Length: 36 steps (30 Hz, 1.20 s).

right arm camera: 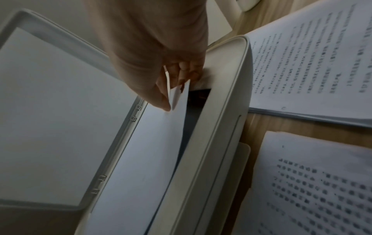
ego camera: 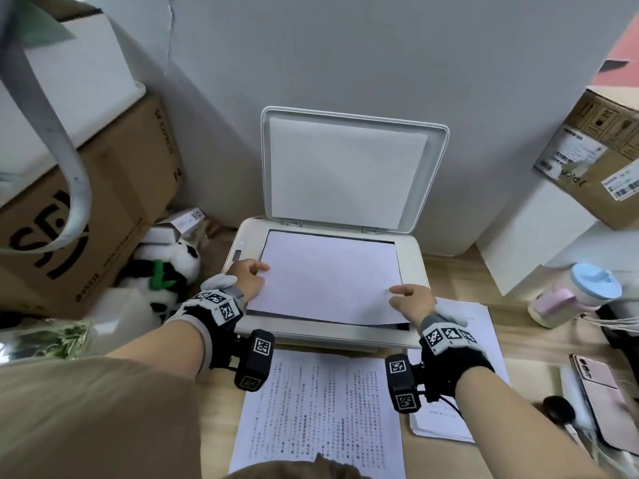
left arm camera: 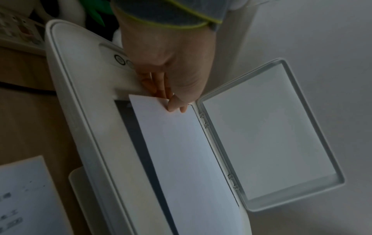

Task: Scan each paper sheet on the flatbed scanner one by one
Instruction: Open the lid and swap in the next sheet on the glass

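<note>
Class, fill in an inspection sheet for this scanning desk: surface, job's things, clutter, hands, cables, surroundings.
Surface: wooden desk.
Job's things: scanner with lid raised; blank-side-up sheet skewed on the glass; printed sheets in front.
Clutter: toy panda, phone, blue-lidded jar.
Hands: left hand and right hand each pinch a sheet edge.
Cables: thin white ones at right.
Surroundings: cardboard boxes, grey wall.

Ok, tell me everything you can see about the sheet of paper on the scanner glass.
The plain white paper sheet shows its blank side up, on the open cream flatbed scanner, slightly skewed, dark glass exposed along its near edge. The left hand pinches its left edge; the right hand pinches its right corner, lifted off the glass.
</note>
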Each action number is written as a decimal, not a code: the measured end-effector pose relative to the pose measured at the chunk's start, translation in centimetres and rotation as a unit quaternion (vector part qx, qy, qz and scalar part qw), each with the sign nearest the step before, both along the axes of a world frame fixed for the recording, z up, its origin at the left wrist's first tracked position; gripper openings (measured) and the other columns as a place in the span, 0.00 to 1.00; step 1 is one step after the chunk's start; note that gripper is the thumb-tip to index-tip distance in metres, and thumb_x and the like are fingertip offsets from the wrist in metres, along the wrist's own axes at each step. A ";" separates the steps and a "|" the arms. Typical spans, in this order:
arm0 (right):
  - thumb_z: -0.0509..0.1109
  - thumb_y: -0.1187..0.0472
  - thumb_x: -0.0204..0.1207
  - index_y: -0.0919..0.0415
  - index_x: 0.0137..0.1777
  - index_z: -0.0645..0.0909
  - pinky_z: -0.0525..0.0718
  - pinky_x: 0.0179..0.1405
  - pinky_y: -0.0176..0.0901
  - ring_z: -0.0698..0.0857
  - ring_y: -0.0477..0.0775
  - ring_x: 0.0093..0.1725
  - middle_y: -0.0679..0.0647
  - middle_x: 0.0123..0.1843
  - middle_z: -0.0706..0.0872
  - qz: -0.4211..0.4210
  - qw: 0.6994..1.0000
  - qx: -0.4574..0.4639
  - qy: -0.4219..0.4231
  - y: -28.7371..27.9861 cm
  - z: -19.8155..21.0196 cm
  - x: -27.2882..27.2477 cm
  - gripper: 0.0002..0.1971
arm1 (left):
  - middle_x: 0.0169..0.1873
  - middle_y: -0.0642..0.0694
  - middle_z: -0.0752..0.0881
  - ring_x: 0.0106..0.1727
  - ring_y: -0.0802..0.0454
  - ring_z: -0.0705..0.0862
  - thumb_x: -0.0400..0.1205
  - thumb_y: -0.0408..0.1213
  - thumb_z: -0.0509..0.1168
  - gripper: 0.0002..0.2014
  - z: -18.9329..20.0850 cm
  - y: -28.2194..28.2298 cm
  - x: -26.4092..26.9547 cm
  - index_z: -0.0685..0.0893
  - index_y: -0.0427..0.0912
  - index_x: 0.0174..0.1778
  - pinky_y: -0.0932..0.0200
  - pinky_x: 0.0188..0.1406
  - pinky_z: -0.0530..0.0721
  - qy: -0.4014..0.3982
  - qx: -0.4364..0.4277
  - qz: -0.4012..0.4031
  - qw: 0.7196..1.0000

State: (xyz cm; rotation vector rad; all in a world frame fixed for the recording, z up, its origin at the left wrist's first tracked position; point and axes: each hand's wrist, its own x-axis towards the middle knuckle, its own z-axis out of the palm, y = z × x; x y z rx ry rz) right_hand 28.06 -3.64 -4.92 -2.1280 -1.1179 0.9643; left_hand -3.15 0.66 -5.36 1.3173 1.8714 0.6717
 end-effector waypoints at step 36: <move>0.76 0.46 0.67 0.47 0.72 0.76 0.61 0.79 0.47 0.64 0.50 0.79 0.46 0.77 0.72 0.162 0.966 0.032 -0.201 0.8 -1.4 0.4 0.31 | 0.79 0.52 0.64 0.79 0.46 0.61 0.72 0.50 0.74 0.32 0.2 0.9 1.5 0.75 0.54 0.73 0.54 0.79 0.59 0.224 -0.039 -0.169 0.959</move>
